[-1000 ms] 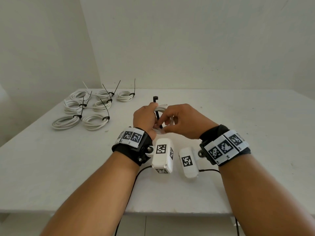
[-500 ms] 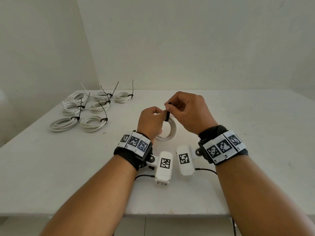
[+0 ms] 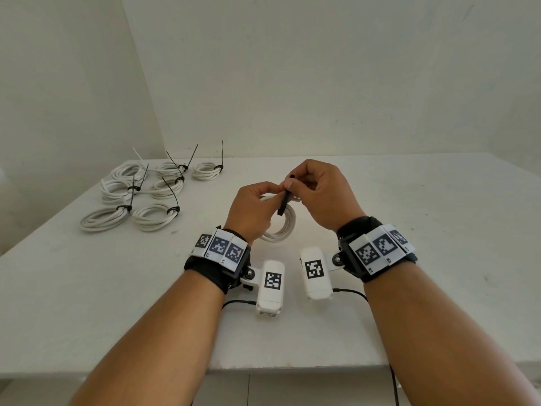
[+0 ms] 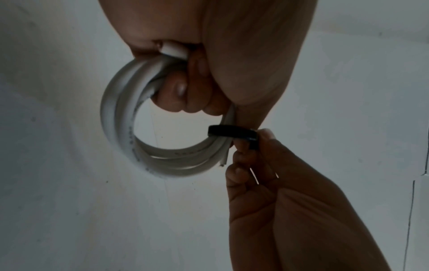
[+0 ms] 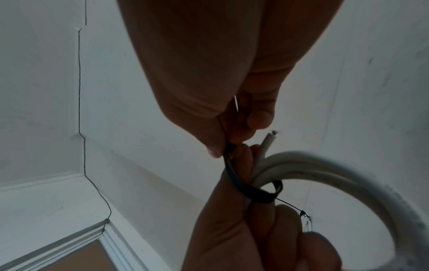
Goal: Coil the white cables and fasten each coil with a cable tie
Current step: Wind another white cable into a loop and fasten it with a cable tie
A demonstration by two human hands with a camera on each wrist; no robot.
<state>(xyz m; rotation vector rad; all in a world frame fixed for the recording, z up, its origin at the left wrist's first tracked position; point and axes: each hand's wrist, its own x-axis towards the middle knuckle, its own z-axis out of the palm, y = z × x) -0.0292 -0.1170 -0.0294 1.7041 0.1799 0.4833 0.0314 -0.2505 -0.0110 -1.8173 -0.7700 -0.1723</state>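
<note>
1. The white cable coil (image 3: 279, 227) is held in the air above the near middle of the table (image 3: 439, 230), between the two hands. It has a few loops, and one cut end (image 5: 270, 136) sticks out near the fingers.

2. A black cable tie (image 4: 232, 132) goes around the bundle of loops at the top side of the coil. It looks not yet pulled tight, because in the right wrist view a small gap shows between the strap and the cables.

3. I judge the cable light and rather stiff: the loops keep a round form but want to spring open, so the best place to hold is the bundle just beside the tie. The tie is thin, smooth and can slip; its free tail should be pinched firmly.

4. The left hand (image 3: 251, 210) grasps the coil, with its fingers curled around the loops just next to the tie.

5. The right hand (image 3: 319, 191) pinches the tie between thumb and fingertips, a little higher than the left hand and touching it. Both wrists are raised, forearms coming from the near edge.

6. Far left on the table lie seven finished coils (image 3: 152, 191), each fastened with a tie, the tails standing up.
</note>
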